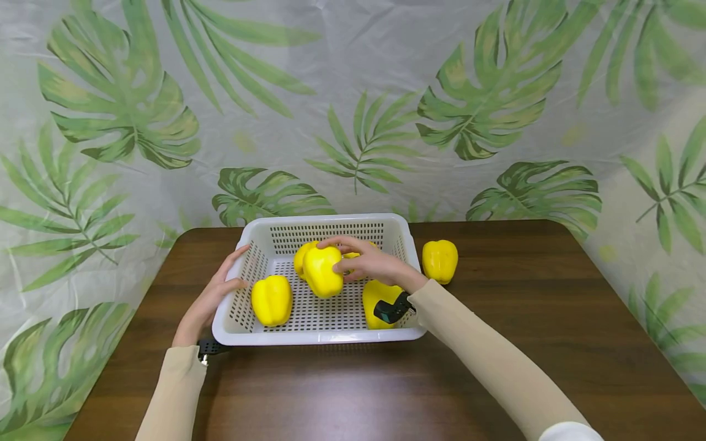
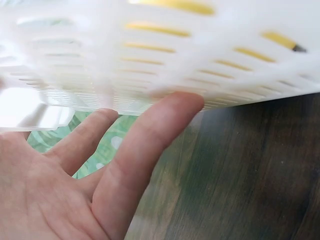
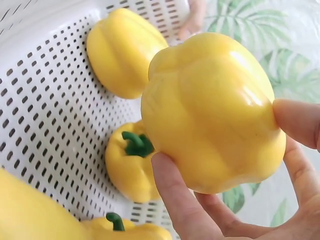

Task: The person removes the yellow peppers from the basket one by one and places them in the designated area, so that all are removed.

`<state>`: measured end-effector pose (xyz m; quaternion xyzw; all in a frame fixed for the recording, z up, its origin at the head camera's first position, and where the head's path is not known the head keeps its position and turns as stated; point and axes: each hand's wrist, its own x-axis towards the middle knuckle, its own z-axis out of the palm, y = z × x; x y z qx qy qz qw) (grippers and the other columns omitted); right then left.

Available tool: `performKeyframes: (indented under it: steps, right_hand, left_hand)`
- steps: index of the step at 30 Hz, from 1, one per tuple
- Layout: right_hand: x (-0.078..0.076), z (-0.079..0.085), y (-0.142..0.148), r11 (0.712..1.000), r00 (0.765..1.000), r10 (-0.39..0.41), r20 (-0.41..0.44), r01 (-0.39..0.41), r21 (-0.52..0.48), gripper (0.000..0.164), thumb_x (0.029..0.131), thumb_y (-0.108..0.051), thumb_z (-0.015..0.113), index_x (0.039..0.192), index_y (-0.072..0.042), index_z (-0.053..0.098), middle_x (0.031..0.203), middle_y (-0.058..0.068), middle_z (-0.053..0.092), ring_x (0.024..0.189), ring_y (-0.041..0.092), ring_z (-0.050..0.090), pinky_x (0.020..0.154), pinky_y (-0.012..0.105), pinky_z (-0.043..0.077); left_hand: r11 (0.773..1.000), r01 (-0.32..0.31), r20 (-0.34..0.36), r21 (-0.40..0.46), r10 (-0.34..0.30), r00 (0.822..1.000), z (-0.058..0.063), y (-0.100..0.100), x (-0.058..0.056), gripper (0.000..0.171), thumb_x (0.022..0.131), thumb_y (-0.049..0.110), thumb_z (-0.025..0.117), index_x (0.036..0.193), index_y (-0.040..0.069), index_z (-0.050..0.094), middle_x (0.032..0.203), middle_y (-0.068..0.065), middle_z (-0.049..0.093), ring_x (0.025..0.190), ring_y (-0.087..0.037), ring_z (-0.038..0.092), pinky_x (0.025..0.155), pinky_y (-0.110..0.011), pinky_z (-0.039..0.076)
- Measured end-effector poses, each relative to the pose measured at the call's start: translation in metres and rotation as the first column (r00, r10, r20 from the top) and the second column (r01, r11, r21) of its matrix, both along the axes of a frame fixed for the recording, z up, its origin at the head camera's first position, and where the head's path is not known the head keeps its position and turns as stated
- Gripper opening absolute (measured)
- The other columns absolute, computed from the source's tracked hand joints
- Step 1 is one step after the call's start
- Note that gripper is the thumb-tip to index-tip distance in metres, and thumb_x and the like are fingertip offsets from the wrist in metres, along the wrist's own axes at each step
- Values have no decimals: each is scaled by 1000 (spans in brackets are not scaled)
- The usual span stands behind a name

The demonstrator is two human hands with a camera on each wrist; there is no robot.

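Note:
A white slotted basket [image 1: 325, 337] stands on the table with several yellow bell peppers inside. My right hand [image 1: 366, 260] holds one yellow bell pepper [image 3: 215, 115] above the basket floor, thumb and fingers around its sides. Beneath it in the right wrist view lie a pepper [image 3: 122, 52] and another with a green stem [image 3: 127, 170]. At the basket's left side, my left hand [image 1: 212, 300] touches the rim with fairly straight fingers; its thumb [image 2: 155, 130] lies against the slotted wall. Nearest to that hand is a pepper [image 1: 272, 300] in the left front corner.
One more yellow bell pepper [image 1: 440, 261] stands on the brown wooden table [image 1: 496, 331], just right of the basket. A leaf-patterned sheet [image 1: 375, 61] hangs behind the table. Another pepper [image 1: 380, 300] lies at the basket's front right, partly behind the black wrist camera [image 1: 393, 309].

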<state>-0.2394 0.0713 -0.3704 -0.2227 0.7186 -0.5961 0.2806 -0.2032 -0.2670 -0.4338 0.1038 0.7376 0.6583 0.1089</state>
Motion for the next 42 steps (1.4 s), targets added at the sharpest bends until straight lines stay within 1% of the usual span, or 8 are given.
performKeyframes:
  steps: [7,10,17,24,29,35,38,42]
  right_hand:
    - [0,5,14,999,1000,6,-18,-7,-37,48,90,-7,59,137,-14,51,141,11,39,117,32,48,87,47,48]
    - [0,7,22,998,1000,1,-18,-2,-57,48,91,-6,58,137,-14,50,142,11,38,117,33,47,87,49,48]
    - [0,10,45,998,998,-43,-36,42,-39,47,92,-7,57,137,-16,49,146,7,29,129,34,32,89,50,46]
    - [2,15,66,997,995,-79,-64,79,-7,48,93,-9,58,139,-18,47,145,8,32,123,33,42,90,49,46]
    - [2,18,75,994,991,-109,-75,110,7,49,93,-11,58,140,-18,47,145,10,33,125,32,41,89,46,48]
    - [4,22,86,993,991,-119,-57,118,-15,52,93,-8,57,142,-15,43,145,13,34,125,34,42,91,48,46]
    - [5,23,91,992,991,-123,-52,122,-18,52,93,-9,57,143,-15,43,143,14,36,122,34,45,91,49,45]
    - [6,23,99,992,990,-123,-65,123,-11,54,94,-11,58,144,-15,41,143,17,34,122,36,45,92,49,45]
  left_hand:
    - [1000,-4,7,-3,5,1000,1,0,0,73,92,-2,42,154,24,11,157,-18,4,131,-50,24,84,-62,42]
    - [1000,-2,10,1,2,1000,1,0,1,73,92,-2,42,154,24,11,157,-17,3,132,-50,24,84,-61,42]
    - [1000,-1,15,12,1,1000,1,0,1,73,92,-1,42,154,24,11,157,-18,3,131,-51,23,83,-63,43]
    - [1000,-5,1,-1,5,1000,0,-1,0,73,92,-1,42,154,23,12,156,-19,4,130,-52,25,81,-64,43]
    - [1000,-8,5,-1,8,1000,1,0,0,74,91,-1,42,154,23,12,156,-20,4,130,-53,24,82,-66,41]
    - [1000,-9,10,4,9,1000,1,0,1,74,91,-1,42,154,23,12,156,-20,4,130,-53,24,82,-66,41]
    - [1000,-7,9,5,7,1000,1,0,2,73,91,-1,42,154,23,12,156,-20,4,130,-53,24,82,-65,42]
    - [1000,-6,9,7,6,1000,1,1,2,73,91,-1,41,154,23,12,156,-20,4,131,-52,24,83,-65,41]
